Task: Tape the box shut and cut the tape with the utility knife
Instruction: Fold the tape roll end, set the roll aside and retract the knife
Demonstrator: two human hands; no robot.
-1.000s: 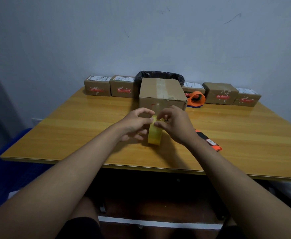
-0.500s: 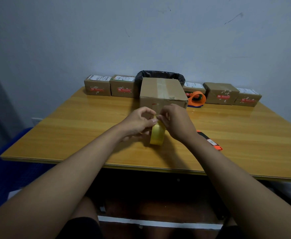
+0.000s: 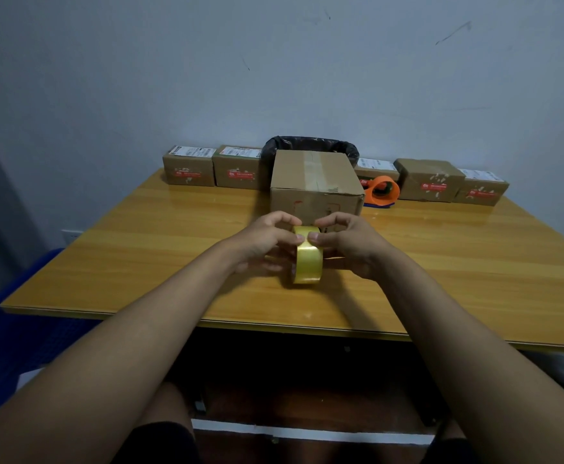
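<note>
A yellow roll of tape (image 3: 307, 264) stands on edge on the wooden table (image 3: 140, 249), just in front of a brown cardboard box (image 3: 314, 182) with an old strip of clear tape along its top. My left hand (image 3: 263, 241) and my right hand (image 3: 350, 244) hold the roll from either side, both thumbs pressed on its top. The utility knife is hidden behind my right forearm.
Several small labelled cartons (image 3: 188, 165) line the back edge by the wall. An orange tape dispenser (image 3: 382, 192) sits right of the box, and a black-lined bin (image 3: 310, 145) stands behind it. A blue seat (image 3: 12, 329) lies at the left below the table.
The roll has turned so that its outer band faces me. Both hands shifted slightly, thumbs now meeting on top of it. The knife has gone out of sight behind my right arm.
</note>
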